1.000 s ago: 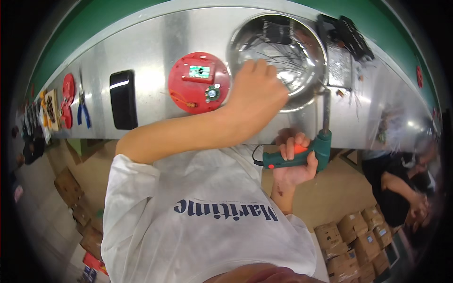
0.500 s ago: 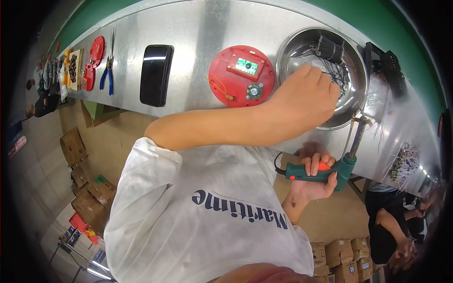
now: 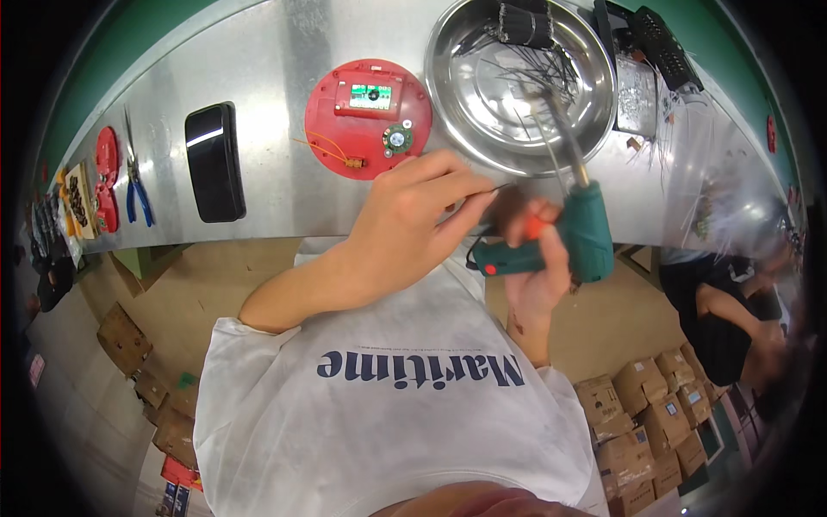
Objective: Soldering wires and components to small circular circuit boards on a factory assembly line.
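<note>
My left hand (image 3: 418, 215) is closed in a pinch on a thin dark wire (image 3: 506, 186), close to the table's near edge. Below the steel bowl my right hand (image 3: 538, 258) grips a green soldering gun (image 3: 588, 233) with an orange trigger; its tip points up over the bowl and is blurred. A round red housing (image 3: 327, 116) lies just beyond my left hand, carrying a green board, a small round component (image 3: 398, 138) and thin yellow wires (image 3: 326, 148). The steel bowl (image 3: 487, 108) holds loose black wires (image 3: 556, 69) and a tied black bundle (image 3: 525, 24).
A black phone (image 3: 214, 164) lies left of the housing, with blue-handled pliers (image 3: 135, 194) and small red parts (image 3: 106, 172) farther left. Right of the bowl sits a black perforated holder (image 3: 663, 47). Cardboard boxes (image 3: 637, 452) stand on the floor; another person sits at the right.
My left hand has left the bowl and come back toward me, now with a thin wire pinched. My right hand has moved up and left with the soldering gun. The view has shifted.
</note>
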`<state>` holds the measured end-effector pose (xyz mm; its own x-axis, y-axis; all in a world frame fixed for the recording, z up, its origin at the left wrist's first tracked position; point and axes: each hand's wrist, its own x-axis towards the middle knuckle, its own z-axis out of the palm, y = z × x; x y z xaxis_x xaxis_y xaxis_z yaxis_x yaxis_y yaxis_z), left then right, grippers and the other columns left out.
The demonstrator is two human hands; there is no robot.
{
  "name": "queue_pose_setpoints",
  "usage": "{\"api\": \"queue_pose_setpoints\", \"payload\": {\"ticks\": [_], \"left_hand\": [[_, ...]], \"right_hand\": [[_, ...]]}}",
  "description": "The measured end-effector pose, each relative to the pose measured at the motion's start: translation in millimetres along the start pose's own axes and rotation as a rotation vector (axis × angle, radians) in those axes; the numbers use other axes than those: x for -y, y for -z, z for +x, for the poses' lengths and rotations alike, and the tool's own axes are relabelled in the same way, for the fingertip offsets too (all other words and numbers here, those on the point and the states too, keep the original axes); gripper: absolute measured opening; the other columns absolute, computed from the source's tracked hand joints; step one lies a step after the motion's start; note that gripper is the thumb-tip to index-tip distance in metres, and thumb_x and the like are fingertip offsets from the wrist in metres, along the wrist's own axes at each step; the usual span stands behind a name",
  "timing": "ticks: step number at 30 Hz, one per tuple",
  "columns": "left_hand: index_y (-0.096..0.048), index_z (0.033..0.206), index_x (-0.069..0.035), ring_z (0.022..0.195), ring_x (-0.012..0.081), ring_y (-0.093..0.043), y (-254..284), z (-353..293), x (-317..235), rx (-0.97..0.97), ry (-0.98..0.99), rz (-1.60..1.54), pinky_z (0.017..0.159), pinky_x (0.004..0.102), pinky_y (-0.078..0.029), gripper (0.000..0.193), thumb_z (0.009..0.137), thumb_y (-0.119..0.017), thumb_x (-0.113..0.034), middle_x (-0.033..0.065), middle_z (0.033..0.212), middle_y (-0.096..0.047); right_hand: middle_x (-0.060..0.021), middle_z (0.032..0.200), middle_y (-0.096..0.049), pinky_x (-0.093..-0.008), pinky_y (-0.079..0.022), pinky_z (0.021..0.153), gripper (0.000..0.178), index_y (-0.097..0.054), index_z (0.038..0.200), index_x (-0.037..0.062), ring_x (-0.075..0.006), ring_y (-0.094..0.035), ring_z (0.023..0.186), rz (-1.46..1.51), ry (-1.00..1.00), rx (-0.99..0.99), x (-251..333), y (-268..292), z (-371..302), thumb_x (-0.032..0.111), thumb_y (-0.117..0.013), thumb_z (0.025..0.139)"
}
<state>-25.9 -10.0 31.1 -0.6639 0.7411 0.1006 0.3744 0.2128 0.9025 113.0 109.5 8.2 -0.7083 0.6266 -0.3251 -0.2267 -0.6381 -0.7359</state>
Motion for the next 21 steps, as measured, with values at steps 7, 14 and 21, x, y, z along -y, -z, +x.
{"api": "queue_pose_setpoints", "payload": {"ticks": [7,14,21], "left_hand": [[-0.068,0.09,0.001,0.063,0.0123,-0.056,10.6,-28.0,6.8,0.001,0.169,-0.181,0.056,0.0236,-0.045,0.012,0.078,-0.068,0.002,0.0063,0.081,-0.06],[-0.068,0.089,0.001,0.065,0.0136,-0.057,20.3,-43.9,18.0,-0.017,0.147,-0.169,0.056,0.025,-0.045,0.013,0.077,-0.069,0.003,0.0062,0.08,-0.061],[-0.068,0.088,0.001,0.068,0.0179,-0.058,22.0,-46.1,23.0,-0.062,0.064,-0.18,0.056,0.0277,-0.046,0.012,0.076,-0.069,0.003,0.0067,0.08,-0.06]], "right_hand": [[-0.0143,0.107,-0.055,-0.0309,-0.048,0.078,0.035,-0.053,0.109,-0.0003,-0.0225,-0.06,0.09,-0.355,0.018,0.174,-12.2,-24.4,11.2,-0.01,-0.06,0.076],[-0.0133,0.102,-0.057,-0.0303,-0.049,0.079,0.037,-0.054,0.106,-0.0013,-0.0185,-0.061,0.085,-0.422,0.035,0.171,-23.6,-44.7,12.4,-0.015,-0.064,0.073],[-0.0121,0.098,-0.058,-0.0274,-0.05,0.074,0.034,-0.056,0.102,-0.0028,-0.0144,-0.06,0.08,-0.48,0.07,0.198,-21.6,-58.5,14.1,-0.015,-0.066,0.072]]}}
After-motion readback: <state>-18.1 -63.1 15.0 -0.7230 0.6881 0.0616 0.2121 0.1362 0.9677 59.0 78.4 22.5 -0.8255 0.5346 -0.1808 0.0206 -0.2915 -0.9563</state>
